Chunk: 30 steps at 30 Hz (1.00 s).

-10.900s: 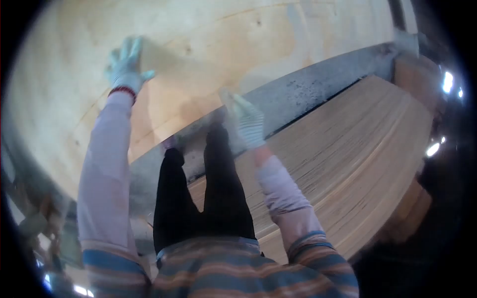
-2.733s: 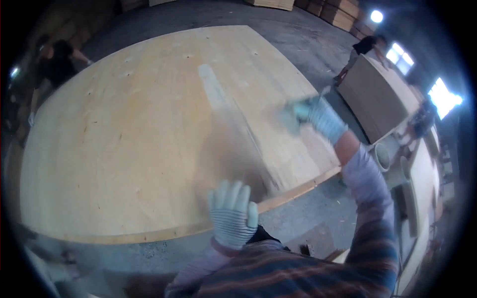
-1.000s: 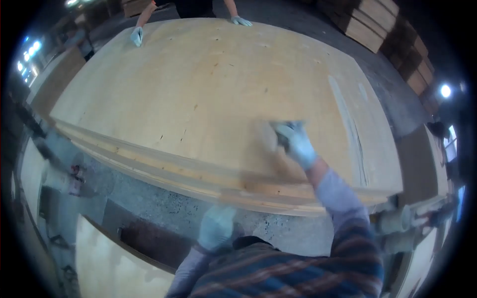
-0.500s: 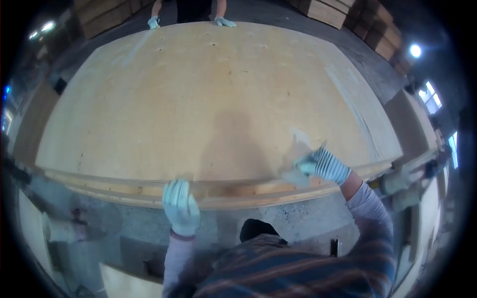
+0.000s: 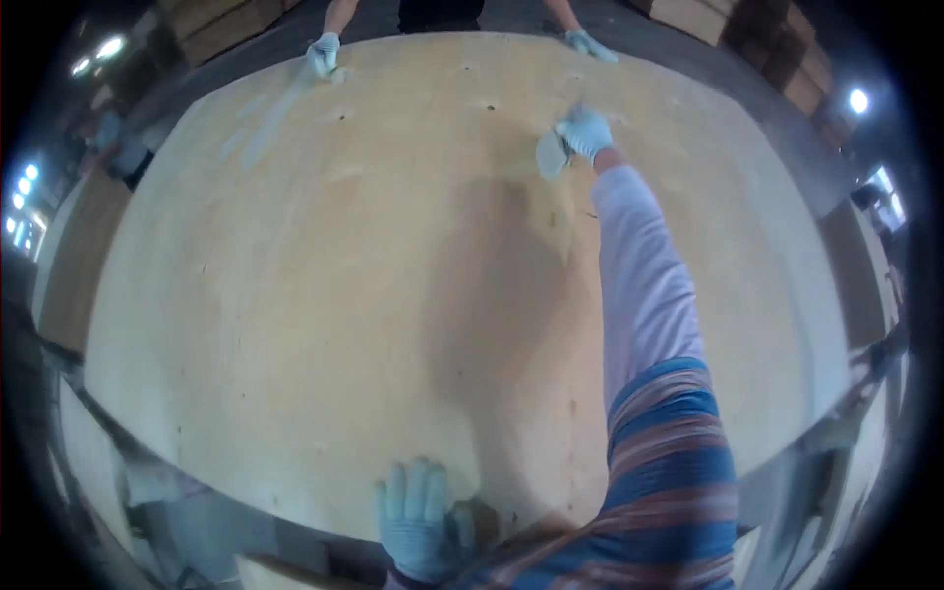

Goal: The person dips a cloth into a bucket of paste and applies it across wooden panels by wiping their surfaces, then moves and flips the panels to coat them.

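A large pale plywood sheet (image 5: pixel 324 295) fills the middle of the view, with several small dark knots and grey filler streaks. My right hand (image 5: pixel 587 133), in a white-green glove, is stretched far over the sheet and closed on a putty knife (image 5: pixel 553 154), whose wide pale blade lies at the surface. Near the sheet's front edge my left hand (image 5: pixel 415 516), gloved too, rests flat with its fingers spread. The shadow of my head and body falls between my two hands.
Across the sheet stands a co-worker, whose gloved hands (image 5: pixel 323 54) (image 5: pixel 590 46) are at the far edge. Stacked boards (image 5: pixel 211 29) stand at the back left, more at the back right (image 5: pixel 777 49). Another person (image 5: pixel 120 147) is at the left. Boards lean at both sides.
My right hand has reached from near the front edge to the far part of the sheet with the putty knife. My left hand now lies spread on the sheet's front part.
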Available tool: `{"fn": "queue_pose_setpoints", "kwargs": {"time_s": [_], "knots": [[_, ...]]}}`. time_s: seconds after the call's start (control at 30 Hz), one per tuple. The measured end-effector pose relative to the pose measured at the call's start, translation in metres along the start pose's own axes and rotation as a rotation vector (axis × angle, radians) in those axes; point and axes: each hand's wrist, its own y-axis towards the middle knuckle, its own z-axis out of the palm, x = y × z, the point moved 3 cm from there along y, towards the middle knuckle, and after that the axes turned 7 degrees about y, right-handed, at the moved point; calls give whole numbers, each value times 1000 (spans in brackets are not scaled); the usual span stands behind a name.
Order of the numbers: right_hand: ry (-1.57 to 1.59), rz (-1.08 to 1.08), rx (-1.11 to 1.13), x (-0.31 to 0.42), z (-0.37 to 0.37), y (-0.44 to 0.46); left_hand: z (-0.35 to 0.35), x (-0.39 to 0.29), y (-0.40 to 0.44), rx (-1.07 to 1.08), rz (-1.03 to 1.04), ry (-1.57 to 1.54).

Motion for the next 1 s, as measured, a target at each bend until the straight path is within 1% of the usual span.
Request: {"fn": "queue_pose_setpoints", "kwargs": {"time_s": [0.07,0.17,0.23,0.3,0.33,0.37,0.43,0.5,0.53,0.57,0.63,0.67,0.73,0.77,0.8,0.87,0.9,0.97,1.0], "knots": [[206,-69,319,28,-13,1,-5,-2,-2,14,-1,12],[435,-94,573,60,-30,-54,1,-5,-3,100,12,89],[384,-183,598,90,-60,-125,4,-5,-11,132,57,112],[447,-42,660,113,-78,-203,5,-2,-16,84,124,32],[544,-142,639,113,-80,-245,2,0,-22,61,158,-18],[636,-234,613,113,-84,-294,-4,4,-32,-40,269,-78],[738,-148,533,159,-138,-402,-8,17,-55,-279,462,-234],[751,-220,383,182,-160,-492,-19,53,-80,-390,492,-360],[719,-176,327,207,-174,-522,-25,72,-91,-445,485,-396],[709,-134,279,235,-183,-550,-25,90,-105,-434,444,-424],[448,-111,170,271,-177,-593,-20,121,-137,-430,362,-449],[333,-107,103,289,-173,-605,-20,126,-150,-404,376,-505],[605,130,40,315,-160,-606,-24,128,-159,-416,449,-592],[746,244,33,327,-151,-591,-38,133,-157,-275,466,-541],[1030,330,26,344,-147,-573,-44,140,-159,-326,499,-556],[1574,539,75,380,-144,-556,-46,163,-174,-465,541,-489],[1790,599,138,402,-138,-527,-52,178,-171,-475,464,-429],[1497,477,252,402,-78,-476,-63,222,-176,-482,329,-317],[1351,419,286,402,-59,-464,-72,243,-190,-540,268,-266]]}}
